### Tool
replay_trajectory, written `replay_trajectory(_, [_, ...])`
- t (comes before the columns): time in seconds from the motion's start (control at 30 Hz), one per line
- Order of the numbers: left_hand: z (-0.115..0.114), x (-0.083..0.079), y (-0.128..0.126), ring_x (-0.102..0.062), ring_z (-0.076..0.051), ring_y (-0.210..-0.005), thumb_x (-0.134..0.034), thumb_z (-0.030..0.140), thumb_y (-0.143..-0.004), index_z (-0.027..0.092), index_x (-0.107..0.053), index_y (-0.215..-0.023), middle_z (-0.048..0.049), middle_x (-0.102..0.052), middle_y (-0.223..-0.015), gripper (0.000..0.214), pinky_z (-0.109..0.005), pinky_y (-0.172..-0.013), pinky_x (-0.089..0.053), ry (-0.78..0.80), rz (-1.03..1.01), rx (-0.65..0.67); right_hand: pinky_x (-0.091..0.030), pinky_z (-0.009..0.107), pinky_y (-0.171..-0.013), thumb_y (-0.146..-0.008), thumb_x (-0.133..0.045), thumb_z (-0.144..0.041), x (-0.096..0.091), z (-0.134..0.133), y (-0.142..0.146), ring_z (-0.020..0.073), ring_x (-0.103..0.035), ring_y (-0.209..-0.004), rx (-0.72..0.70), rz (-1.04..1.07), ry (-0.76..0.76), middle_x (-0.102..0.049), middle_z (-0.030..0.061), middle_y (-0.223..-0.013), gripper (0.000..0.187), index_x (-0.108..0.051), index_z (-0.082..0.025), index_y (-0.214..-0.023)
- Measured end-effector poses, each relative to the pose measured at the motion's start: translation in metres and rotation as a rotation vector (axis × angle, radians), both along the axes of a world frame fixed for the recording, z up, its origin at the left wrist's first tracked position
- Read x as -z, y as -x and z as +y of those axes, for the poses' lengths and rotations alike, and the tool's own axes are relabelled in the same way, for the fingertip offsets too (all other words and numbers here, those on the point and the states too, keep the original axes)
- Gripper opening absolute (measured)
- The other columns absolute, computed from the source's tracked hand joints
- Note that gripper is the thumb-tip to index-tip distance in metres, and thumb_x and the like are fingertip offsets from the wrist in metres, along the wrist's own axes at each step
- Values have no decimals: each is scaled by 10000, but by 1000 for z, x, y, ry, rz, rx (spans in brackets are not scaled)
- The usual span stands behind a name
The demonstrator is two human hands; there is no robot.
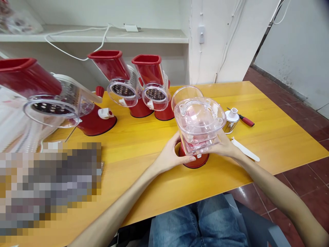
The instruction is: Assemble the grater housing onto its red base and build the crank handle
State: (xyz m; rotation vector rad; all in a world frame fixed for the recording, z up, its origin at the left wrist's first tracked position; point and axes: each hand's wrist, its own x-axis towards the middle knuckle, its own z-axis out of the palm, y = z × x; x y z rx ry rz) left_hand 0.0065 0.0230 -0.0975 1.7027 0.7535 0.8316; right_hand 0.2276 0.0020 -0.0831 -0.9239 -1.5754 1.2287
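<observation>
Between my two hands is a clear plastic grater housing (197, 118), its wide rim tipped toward me. My left hand (171, 155) grips its lower left side, thumb across the front. My right hand (223, 145) is wrapped round its right side, with most of the fingers hidden behind it. Directly below stands a round red base (196, 163); whether the housing touches it I cannot tell. Right of my hands are a metal grater drum (231, 120) with a white hub, a screwdriver (247, 120) with a red and black handle, and a white handle-like strip (246, 149).
Assembled red rotary graters (156, 85) stand along the back and left of the yellow table (133, 164). Clear plastic bags (17, 120) lie at the far left, beside a pixelated area. A shelf (154, 35) with a white cable runs behind.
</observation>
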Motion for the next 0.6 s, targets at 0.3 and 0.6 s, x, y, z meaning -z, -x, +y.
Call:
replay_trajectory(0.3, [-3, 5, -3, -612, -347, -1319, -877, 518, -669, 199, -559, -1378, -147, -653, -1404, 840, -548, -1174, -441, -38, 2, -18, -476, 597, -1154, -571, -970, -375, -4, 6, -2, 385, -639, -1289, -49, -50, -66, -676, 97, -1374, 875, -586, -270, -1350])
replay_trajectory(0.6, [-6, 2, -6, -634, -325, -1268, -858, 570, -685, 219, -568, -1295, -109, -675, -1343, 762, -495, -1128, -486, -70, 3, -71, -452, 592, -1181, -592, -964, -395, -7, 0, -7, 369, -578, -1372, 8, -28, -54, -641, 104, -1431, 808, -616, -253, -1307])
